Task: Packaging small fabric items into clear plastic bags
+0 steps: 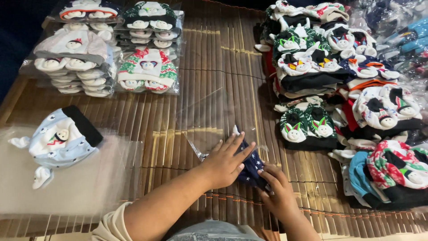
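My left hand (225,161) lies flat, fingers spread, on a folded navy blue hat with white stars (251,163), at the mouth of a clear plastic bag (214,111) that lies on the bamboo mat (165,134). My right hand (277,187) grips the hat's near edge from the right. Part of the hat seems to be inside the bag's opening.
Stacks of bagged knit hats (111,44) stand at the far left. A light blue hat (60,140) lies on a pile of clear bags (67,178) at the left. A heap of loose patterned hats (347,89) fills the right side.
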